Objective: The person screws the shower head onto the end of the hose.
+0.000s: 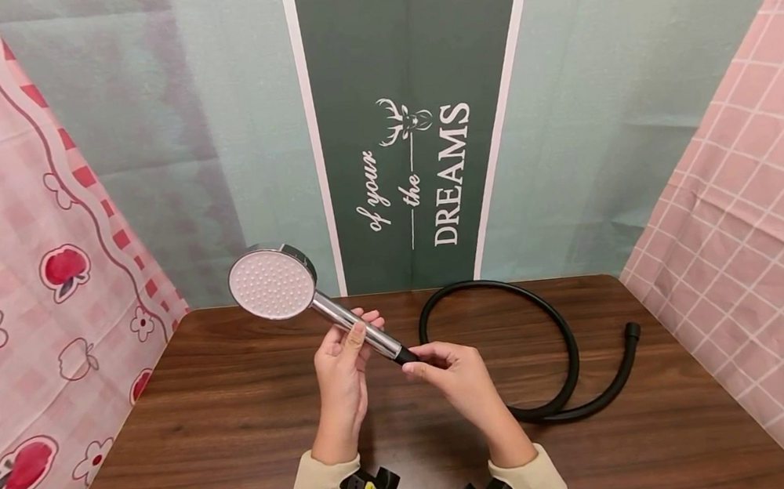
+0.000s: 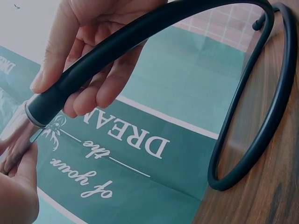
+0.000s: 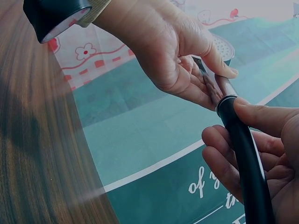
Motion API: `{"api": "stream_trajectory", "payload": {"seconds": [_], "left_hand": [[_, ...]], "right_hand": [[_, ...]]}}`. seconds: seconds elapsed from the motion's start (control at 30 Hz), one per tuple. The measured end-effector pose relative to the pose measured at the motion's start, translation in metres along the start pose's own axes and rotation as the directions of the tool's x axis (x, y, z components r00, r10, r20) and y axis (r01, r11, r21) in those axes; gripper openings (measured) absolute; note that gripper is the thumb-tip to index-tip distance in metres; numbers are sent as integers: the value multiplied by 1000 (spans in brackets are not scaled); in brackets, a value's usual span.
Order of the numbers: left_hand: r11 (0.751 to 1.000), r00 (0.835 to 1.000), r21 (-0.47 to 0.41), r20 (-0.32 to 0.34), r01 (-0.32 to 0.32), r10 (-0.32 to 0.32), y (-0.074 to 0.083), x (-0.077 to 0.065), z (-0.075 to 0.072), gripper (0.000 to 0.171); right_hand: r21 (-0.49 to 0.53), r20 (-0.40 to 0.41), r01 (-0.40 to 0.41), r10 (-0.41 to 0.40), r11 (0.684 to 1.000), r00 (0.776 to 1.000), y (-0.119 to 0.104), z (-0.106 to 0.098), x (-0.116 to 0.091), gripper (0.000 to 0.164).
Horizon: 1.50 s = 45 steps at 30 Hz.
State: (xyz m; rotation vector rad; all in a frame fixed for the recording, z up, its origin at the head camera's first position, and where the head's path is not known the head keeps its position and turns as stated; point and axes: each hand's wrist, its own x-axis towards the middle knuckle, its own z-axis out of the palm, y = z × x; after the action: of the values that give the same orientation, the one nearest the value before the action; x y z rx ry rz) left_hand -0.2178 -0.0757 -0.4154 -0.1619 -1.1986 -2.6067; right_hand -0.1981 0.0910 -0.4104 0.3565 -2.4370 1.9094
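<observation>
A chrome handheld shower head (image 1: 272, 283) with a white spray face is held up over the table, tilted with its face toward the upper left. My left hand (image 1: 342, 367) grips its chrome handle, thumb on top and fingers beneath. At the handle's lower end, my right hand (image 1: 457, 372) pinches the end fitting of a black hose (image 2: 112, 44). The fitting meets the handle's chrome rim in both wrist views. In the right wrist view the right thumb (image 3: 261, 116) presses along the fitting, with the left hand (image 3: 163, 51) just above it.
The rest of the hose (image 1: 572, 345) loops over the right side of the wooden table (image 1: 238, 417). Its free end (image 1: 631, 330) points up at the far right. A printed green cloth (image 1: 408, 38) hangs behind, with pink patterned cloths (image 1: 749, 202) at the sides.
</observation>
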Motion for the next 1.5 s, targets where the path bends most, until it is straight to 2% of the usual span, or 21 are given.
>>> {"api": "stream_trajectory", "payload": {"seconds": [0.3,0.87,1.1,1.5], "left_hand": [[1000,1000,1,0,-1,1,0,0,0,29],[1000,1000,3,3,-2,2,0,0,0,21],[1000,1000,6,8,-6,6,0,1,0,31],[1000,1000,9,8,-4,4,0,1,0,25]], "right_hand": [[13,12,-4,4,1000,1000,0,0,0,29],[-10,26,26,-26,1000,999,2,0,0,28],[-32,30,28,-27,999,999,0,-1,1,27],[-15,45,19,-18,1000,999,-1,-1,1,28]]}}
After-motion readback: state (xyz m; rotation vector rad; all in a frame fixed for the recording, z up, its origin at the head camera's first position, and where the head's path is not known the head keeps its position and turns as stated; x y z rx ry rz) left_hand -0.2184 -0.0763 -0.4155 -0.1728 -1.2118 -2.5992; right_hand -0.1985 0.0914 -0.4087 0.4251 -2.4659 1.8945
